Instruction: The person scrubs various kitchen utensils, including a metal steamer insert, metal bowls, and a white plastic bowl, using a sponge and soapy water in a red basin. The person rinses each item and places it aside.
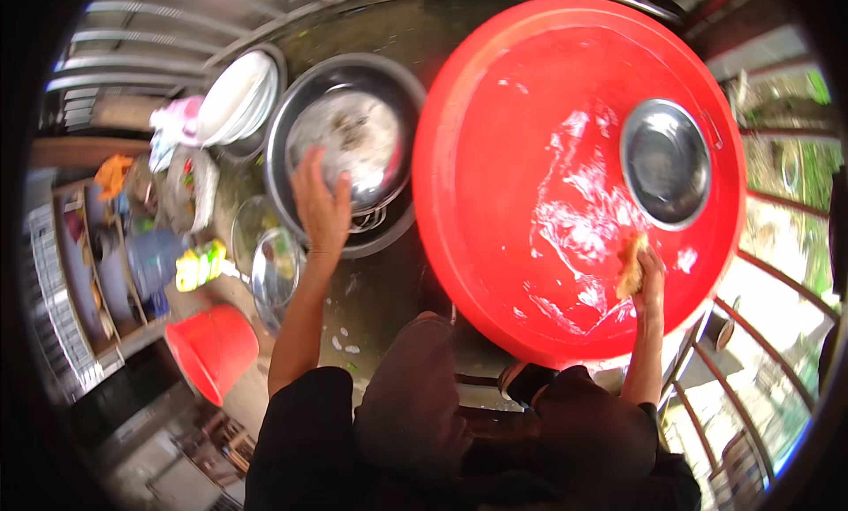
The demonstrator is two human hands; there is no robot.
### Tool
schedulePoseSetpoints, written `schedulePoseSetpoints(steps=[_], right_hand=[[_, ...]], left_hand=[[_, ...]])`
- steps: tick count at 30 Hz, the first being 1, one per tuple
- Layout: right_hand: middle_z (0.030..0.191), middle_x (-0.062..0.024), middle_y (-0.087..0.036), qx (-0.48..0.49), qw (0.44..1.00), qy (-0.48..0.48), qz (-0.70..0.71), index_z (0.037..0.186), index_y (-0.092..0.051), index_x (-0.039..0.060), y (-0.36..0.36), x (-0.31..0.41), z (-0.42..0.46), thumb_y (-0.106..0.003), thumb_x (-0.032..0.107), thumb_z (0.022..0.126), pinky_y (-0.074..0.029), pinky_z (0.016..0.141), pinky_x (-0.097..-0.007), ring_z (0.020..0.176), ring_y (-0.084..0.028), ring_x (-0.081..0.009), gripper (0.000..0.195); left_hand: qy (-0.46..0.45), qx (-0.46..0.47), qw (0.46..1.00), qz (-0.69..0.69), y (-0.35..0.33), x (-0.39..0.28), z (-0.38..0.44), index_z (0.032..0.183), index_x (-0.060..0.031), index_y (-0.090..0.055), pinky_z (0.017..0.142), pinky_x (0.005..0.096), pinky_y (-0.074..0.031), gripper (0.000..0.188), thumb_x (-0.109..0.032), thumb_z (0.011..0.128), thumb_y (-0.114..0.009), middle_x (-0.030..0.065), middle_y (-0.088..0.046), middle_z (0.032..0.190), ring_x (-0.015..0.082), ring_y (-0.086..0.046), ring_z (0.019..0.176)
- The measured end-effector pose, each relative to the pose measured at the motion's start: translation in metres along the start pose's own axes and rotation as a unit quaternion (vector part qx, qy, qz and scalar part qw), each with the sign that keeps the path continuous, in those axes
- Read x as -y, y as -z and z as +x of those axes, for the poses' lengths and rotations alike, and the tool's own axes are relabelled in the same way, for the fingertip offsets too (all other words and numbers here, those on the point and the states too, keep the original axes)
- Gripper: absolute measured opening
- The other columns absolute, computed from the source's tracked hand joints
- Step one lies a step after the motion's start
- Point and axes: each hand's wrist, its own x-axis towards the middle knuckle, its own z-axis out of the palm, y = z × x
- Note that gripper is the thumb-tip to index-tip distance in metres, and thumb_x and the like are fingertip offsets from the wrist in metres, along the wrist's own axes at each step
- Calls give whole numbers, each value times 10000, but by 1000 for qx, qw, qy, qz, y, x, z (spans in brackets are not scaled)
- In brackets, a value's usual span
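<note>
My right hand (pixel 651 272) grips a yellowish scrubbing sponge or loofah (pixel 630 267) just above the water in a large round red plastic tub (pixel 487 146). Beyond that hand, a shiny metal bowl (pixel 666 166) sits in the tub near its right side. With fingers spread, my left hand (pixel 322 209) is over the near-left part of a grey basin (pixel 275 173); whether it touches anything there cannot be told. A rounded metal vessel or lid (pixel 351 130) with a dull, stained surface lies in the basin, and some metal wire or handle shows below it.
Stacked white bowls (pixel 235 100) stand behind the basin to the left. Glass lids (pixel 275 269), a yellow bottle (pixel 201 266) and a red bucket (pixel 215 352) are on the left floor. Metal railings (pixel 788 282) run along the right.
</note>
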Motion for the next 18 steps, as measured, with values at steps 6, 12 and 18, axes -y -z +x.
schedulePoseSetpoints(steps=[6, 12, 18], right_hand=[[956, -64, -662, -36, 992, 24, 120, 1102, -585, 34, 39, 10, 34, -577, 247, 936, -539, 714, -309, 837, -652, -162, 271], [1082, -117, -634, -154, 976, 117, 96, 1271, -494, -30, 39, 33, 64, -685, 300, 879, -496, 843, -320, 994, -616, -203, 547], [902, -120, -670, -133, 943, 220, -210, 1193, -559, 2, 49, 70, 6, -713, 266, 847, -517, 748, -337, 808, -648, -183, 461]], left_hand=[[-128, 39, 989, -57, -17, -79, 49, 1249, 31, -530, 1053, 458, -347, 479, -132, 822, -674, 206, -453, 1382, 363, -440, 1270], [151, 604, 586, -519, -128, -299, 33, 1396, 76, -338, 1050, 449, -408, 737, -431, 928, -594, 257, -433, 1377, 352, -494, 1251], [258, 636, 505, -523, -231, -387, 35, 1177, 73, -525, 826, 413, -553, 607, -436, 865, -640, 243, -617, 1136, 317, -646, 1040]])
